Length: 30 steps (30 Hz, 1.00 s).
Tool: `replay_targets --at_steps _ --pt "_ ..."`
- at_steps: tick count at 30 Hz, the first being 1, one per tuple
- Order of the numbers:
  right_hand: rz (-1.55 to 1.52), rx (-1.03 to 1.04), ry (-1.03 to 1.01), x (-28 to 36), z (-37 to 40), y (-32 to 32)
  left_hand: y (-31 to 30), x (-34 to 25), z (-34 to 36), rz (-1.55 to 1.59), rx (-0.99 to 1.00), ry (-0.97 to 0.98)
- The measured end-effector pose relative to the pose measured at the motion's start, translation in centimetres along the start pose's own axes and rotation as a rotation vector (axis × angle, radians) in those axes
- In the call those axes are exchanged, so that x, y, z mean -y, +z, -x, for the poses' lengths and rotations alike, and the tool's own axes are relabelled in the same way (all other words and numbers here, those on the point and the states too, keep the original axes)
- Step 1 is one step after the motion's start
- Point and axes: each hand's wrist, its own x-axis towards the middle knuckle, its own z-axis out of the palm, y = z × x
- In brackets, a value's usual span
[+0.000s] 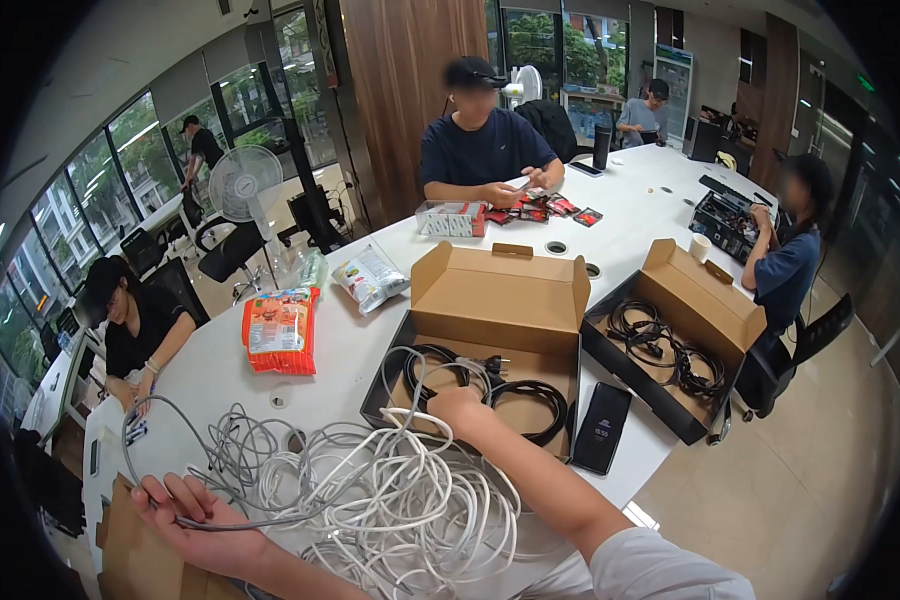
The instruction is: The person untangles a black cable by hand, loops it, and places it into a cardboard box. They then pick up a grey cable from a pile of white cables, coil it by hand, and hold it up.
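Observation:
A large tangle of white and grey cables point(390, 490) lies on the table in front of me. At the lower left, my left hand point(185, 508) has its fingers curled around a grey cable point(135, 420), which arcs up and back toward the pile. My right hand point(455, 408) is closed in a fist at the front of an open cardboard box point(495, 283), with a loop of grey cable rising around it; its fingertips are hidden. Coiled black power cords point(532, 410) with a plug lie inside that box.
A second open box point(705, 300) holds black cords point(660, 345). A phone point(602, 428) lies between the boxes and the table edge. Snack bags point(280, 335) stand at the back left. Across the table, a person point(485, 150) handles small red packets; another works on an opened computer point(727, 222).

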Motion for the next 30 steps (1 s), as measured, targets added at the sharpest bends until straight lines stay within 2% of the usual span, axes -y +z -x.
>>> replay_targets --at_steps 22,26,30 --pt "-0.028 -0.091 -0.080 -0.8 -0.5 1.4 -0.5 0.0 0.3 0.029 0.107 0.025" --pt "-0.032 -0.020 -0.079 -0.6 0.1 0.3 0.1 -0.2 0.6 0.033 0.077 0.034" --pt "-0.091 -0.081 -0.140 -0.7 0.9 -0.8 0.3 -0.6 0.5 0.032 0.037 0.062"
